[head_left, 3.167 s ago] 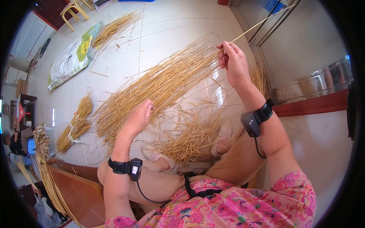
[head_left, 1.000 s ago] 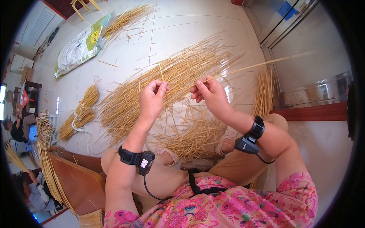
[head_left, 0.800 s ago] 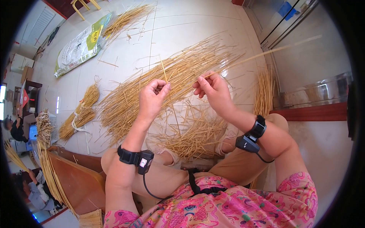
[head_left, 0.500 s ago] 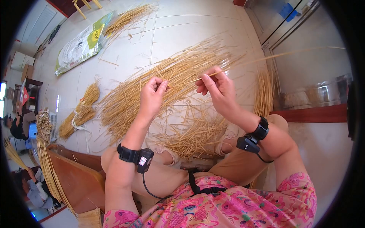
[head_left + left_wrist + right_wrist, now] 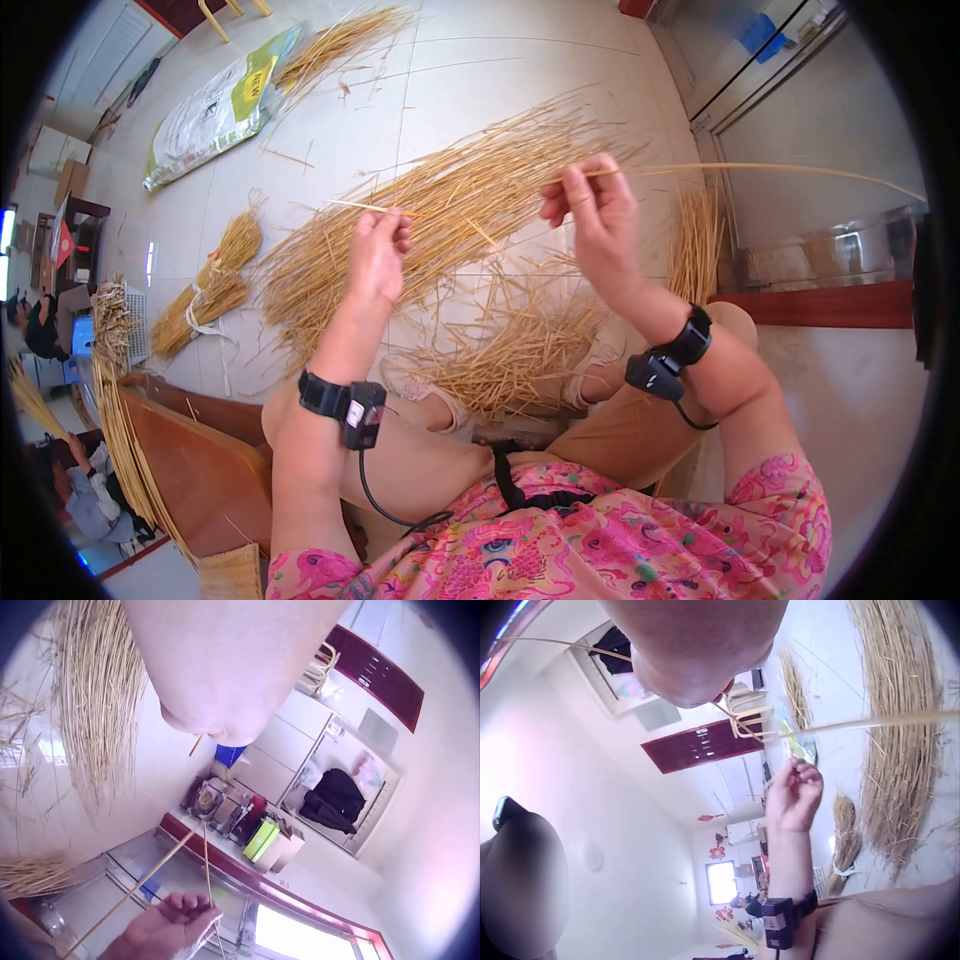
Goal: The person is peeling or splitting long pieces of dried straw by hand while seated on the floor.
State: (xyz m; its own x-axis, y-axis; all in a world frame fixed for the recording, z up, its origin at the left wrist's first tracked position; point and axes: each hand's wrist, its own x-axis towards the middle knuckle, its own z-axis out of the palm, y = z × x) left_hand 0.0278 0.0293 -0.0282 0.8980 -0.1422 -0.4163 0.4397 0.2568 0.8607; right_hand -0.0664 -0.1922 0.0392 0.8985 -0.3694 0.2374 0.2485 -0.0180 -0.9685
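Observation:
My left hand is raised above the straw pile, pinching a thin straw stalk between thumb and fingers; its pale end points left. Off to the right, my right hand pinches a long straw, whose far part arcs out past the glass door. In the left wrist view that long straw passes through the right fingertips and meets another stalk in a narrow V. Beneath both hands lies a broad layer of loose straw on the tiled floor. The left fingertips are hidden in the left wrist view.
Short straw scraps are heaped between the feet. A tied straw bundle and a printed sack lie left. More stalks stand by the glass door at right. A wooden panel is beside the left knee.
The hands were close together a second ago and have drawn apart. My left hand moved slightly left, and its stalk swung to point left. My right hand rose to the right with the long straw.

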